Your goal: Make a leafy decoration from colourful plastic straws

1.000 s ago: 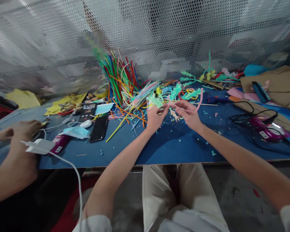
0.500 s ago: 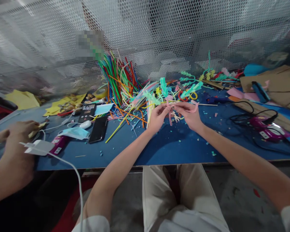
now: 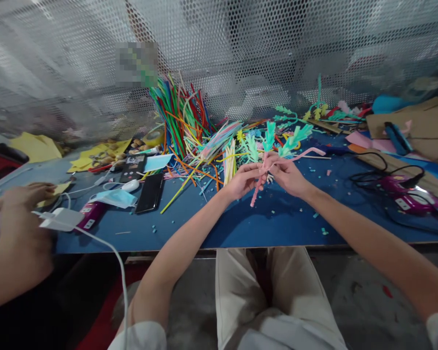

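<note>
My left hand (image 3: 244, 181) is closed around a pink pipe cleaner stem (image 3: 255, 193), whose lower end slants down toward the table. Close beside it, my right hand (image 3: 291, 177) pinches a pink pipe cleaner strand (image 3: 308, 152); its free end sticks out to the right. Fuzzy light-green leaf shapes (image 3: 269, 136) fan out just above my fingers and seem joined to the pink stem, though the join is hidden. Behind the hands lie a short bundle of pale pipe cleaners (image 3: 229, 163) and several yellow and green pieces.
A tall bunch of coloured pipe cleaners (image 3: 180, 116) leans by the perforated metal screen (image 3: 277, 48). On the left are a black phone (image 3: 149, 193), a blue face mask (image 3: 115, 198), a white charger (image 3: 61, 219) and another person's hand (image 3: 31, 194). Cables and a purple power strip (image 3: 409, 194) lie right.
The pink stem and green leaves have tilted, the stem's lower end swinging toward me and left, the leaves right. The pink strand now extends farther right from my right hand.
</note>
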Motion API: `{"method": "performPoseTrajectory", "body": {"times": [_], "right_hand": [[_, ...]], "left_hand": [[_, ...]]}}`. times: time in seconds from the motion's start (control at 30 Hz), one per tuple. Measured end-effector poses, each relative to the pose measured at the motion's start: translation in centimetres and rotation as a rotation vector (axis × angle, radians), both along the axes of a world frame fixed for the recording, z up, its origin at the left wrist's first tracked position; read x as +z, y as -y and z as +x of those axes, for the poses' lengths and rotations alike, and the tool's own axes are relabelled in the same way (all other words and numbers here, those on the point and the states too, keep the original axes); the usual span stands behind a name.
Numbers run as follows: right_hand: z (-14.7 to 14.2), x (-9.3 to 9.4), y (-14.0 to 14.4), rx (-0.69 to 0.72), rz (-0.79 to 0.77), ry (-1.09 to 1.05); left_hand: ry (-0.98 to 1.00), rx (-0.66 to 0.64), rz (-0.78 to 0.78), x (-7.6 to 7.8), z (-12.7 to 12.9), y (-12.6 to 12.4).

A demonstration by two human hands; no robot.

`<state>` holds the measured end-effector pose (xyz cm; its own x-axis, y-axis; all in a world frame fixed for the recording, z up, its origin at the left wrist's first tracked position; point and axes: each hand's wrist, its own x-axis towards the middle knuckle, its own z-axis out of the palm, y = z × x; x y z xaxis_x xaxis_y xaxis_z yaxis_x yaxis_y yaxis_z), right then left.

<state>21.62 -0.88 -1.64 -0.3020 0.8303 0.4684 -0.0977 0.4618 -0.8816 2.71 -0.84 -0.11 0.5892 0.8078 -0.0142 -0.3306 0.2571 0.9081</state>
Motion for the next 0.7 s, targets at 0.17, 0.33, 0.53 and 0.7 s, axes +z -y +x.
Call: {"method": "performPoseTrajectory", "body": {"times": [0.17, 0.33, 0.53, 0.7], "right_hand": [[0.2, -0.1, -0.2, 0.049, -0.098, -0.082], [-0.2, 0.1, -0.1, -0.054, -0.131, -0.174], [-0.2, -0.9, -0.8, -0.253, -0.139, -0.231], [0.3, -1.3, -0.7, -0.400, 0.067, -0.094]], "left_hand": [[-0.035, 0.005, 0.019, 0.2, -0.3, -0.1], [-0.089, 0.044, 0.058, 0.5, -0.7, -0.2], [-0.142, 0.142, 0.185, 0.1, -1.0, -1.0], [-0.202, 0.358, 0.379, -0.9, -0.7, -1.6]]}}
